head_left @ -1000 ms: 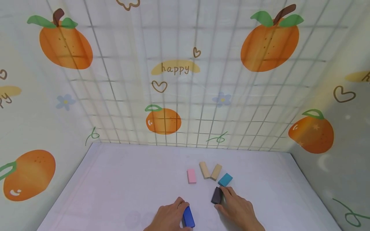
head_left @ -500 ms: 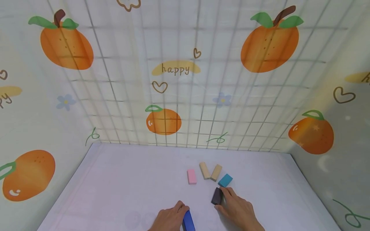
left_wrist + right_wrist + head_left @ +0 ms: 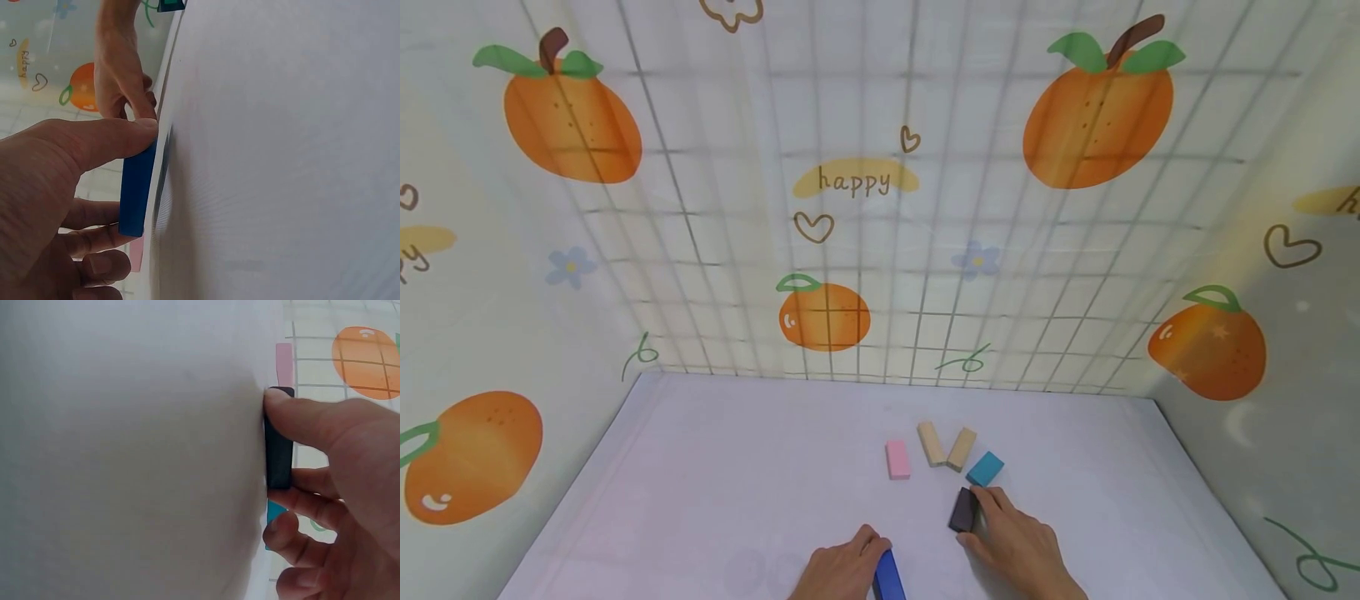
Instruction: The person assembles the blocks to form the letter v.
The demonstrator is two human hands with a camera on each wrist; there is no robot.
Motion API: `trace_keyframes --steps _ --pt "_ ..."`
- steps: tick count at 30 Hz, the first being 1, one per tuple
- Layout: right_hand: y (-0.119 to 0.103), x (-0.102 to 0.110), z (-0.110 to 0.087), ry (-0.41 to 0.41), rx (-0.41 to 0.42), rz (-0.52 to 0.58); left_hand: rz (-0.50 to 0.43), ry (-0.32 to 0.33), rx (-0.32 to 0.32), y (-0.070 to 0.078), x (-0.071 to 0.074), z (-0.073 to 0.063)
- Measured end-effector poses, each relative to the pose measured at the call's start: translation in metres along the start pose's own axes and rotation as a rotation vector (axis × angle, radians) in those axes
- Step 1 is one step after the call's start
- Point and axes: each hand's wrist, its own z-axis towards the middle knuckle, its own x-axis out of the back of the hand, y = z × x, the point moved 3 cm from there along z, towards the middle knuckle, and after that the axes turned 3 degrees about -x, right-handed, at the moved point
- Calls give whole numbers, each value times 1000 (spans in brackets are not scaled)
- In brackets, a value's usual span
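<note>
My head view crops the blue block (image 3: 890,577) the left hand (image 3: 844,565) pinches, left of the black block (image 3: 963,510). The right hand (image 3: 1018,543) grips the latter; beyond it, white table (image 3: 737,467) meets curtain (image 3: 850,100).

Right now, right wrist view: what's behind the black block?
Parts of the pink block, teal block and gridded backdrop show beyond the black block; what it and the right hand cover is hidden.
</note>
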Motion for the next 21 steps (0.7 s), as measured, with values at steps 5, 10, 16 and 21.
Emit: trace_keyframes --steps 5,10,16,21 --pt "-1 0 1 -13 -9 -6 -10 9 -9 0 -2 0" --pt "0 -1 0 -4 -6 -7 -14 -10 4 2 -2 0" --pt "-1 -1 -1 -2 -4 -10 -11 -25 19 3 0 0" --pt "0 -1 -1 4 -1 -14 -10 -15 11 3 0 0"
